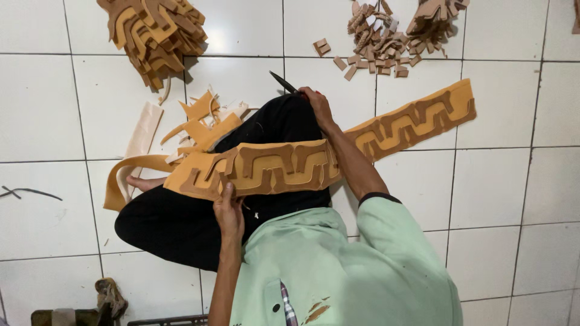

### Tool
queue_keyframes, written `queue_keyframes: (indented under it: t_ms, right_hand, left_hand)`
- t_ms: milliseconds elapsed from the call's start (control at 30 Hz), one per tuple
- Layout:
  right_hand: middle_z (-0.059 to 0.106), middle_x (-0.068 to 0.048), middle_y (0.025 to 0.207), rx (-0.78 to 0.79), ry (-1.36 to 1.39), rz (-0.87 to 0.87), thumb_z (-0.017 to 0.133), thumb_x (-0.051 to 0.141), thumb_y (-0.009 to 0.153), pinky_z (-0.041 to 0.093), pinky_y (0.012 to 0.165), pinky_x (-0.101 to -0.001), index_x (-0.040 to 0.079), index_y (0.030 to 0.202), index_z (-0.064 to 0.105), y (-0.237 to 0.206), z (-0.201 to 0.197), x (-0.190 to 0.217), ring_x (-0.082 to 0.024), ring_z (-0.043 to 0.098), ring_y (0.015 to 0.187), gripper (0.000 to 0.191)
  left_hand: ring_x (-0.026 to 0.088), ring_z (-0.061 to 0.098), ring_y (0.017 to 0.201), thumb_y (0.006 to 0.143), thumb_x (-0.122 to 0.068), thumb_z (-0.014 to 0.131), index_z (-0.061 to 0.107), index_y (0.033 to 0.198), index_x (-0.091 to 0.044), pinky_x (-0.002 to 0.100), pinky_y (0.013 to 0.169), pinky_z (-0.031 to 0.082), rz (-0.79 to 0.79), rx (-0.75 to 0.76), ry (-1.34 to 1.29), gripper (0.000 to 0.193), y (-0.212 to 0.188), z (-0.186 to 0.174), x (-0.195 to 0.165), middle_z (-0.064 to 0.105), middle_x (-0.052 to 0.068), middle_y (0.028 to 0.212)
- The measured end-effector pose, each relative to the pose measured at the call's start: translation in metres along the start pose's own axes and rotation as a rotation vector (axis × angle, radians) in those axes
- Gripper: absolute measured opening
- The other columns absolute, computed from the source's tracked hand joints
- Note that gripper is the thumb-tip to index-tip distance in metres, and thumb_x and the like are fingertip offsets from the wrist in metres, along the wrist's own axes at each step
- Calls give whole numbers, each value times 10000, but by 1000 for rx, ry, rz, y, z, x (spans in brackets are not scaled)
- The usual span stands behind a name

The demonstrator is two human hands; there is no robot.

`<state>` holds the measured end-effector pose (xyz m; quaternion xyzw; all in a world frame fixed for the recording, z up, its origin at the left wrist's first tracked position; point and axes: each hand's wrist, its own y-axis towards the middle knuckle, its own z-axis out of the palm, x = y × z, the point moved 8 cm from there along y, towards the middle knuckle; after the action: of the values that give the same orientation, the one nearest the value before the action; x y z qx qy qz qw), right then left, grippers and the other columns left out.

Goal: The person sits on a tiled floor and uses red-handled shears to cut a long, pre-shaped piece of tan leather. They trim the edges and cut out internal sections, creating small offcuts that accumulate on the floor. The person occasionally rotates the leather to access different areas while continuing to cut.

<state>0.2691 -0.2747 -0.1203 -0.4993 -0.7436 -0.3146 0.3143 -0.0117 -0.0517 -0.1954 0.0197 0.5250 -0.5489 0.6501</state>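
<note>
Our left hand (229, 208) pinched the near edge of the long tan cut-out strip (284, 164) lying across our lap; our right hand (317, 104) clutched a dark blade (283, 82) beyond it. The strip looked light, floppy, easily torn at its cut-outs, so we judged solid edges the safest hold.

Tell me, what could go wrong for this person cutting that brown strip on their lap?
1. The right hand holds a dark blade just above the knee, so a slip might cut the leg.
2. The left hand grips the strip at its near edge; a cut running that way could reach the fingers.
3. The strip's far end hangs loosely over the floor, so it may shift and spoil a cut.
</note>
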Motion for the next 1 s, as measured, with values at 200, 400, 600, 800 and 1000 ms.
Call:
queue_keyframes:
  t_ms: [200, 400, 600, 800, 1000]
  right_hand:
    - [726, -91, 1001, -399, 133, 605, 736, 126, 947, 576, 572, -294, 95, 1268, 628, 17, -61, -59, -157, 695, 761, 340]
    - [710, -110, 1094, -846, 556, 618, 739, 147, 968, 633, 574, -275, 65, 1364, 469, -21, -134, -95, -178, 775, 754, 486]
    - [734, -111, 1084, -557, -74, 818, 798, 203, 921, 554, 751, -359, 84, 1252, 633, -117, -123, -93, -210, 700, 935, 389]
    - [730, -141, 912, -661, -30, 1079, 799, 424, 940, 540, 644, -388, 75, 1183, 618, -239, -111, -87, -245, 680, 751, 461]
    - [466, -20, 750, -872, 944, 965, 789, 385, 955, 383, 440, -295, 145, 1199, 573, -220, -60, -91, -130, 455, 538, 405]
  left_hand:
    - [174, 660, 1066, 1009, -244, 650, 673, 1239, -76, 365, 906, 538, -14, -9, 4, 286, 0, -3, 3, 706, 47, 1153]
    - [204, 653, 1107, 1016, -250, 651, 639, 1278, -44, 398, 953, 545, -12, 21, 5, 333, 1, 3, 4, 687, 77, 1194]
    - [240, 668, 1150, 973, -231, 629, 498, 1404, -28, 443, 931, 581, -61, 41, -151, 494, 12, 12, -6, 641, 104, 1276]
    - [252, 620, 1229, 1059, -89, 641, 448, 1507, -17, 415, 1025, 572, 73, 217, -232, 493, 1, 32, -36, 591, 130, 1350]
    - [248, 653, 1146, 1049, -69, 607, 451, 1476, -22, 407, 926, 594, 249, 150, -116, 456, -18, 32, -84, 614, 137, 1314]
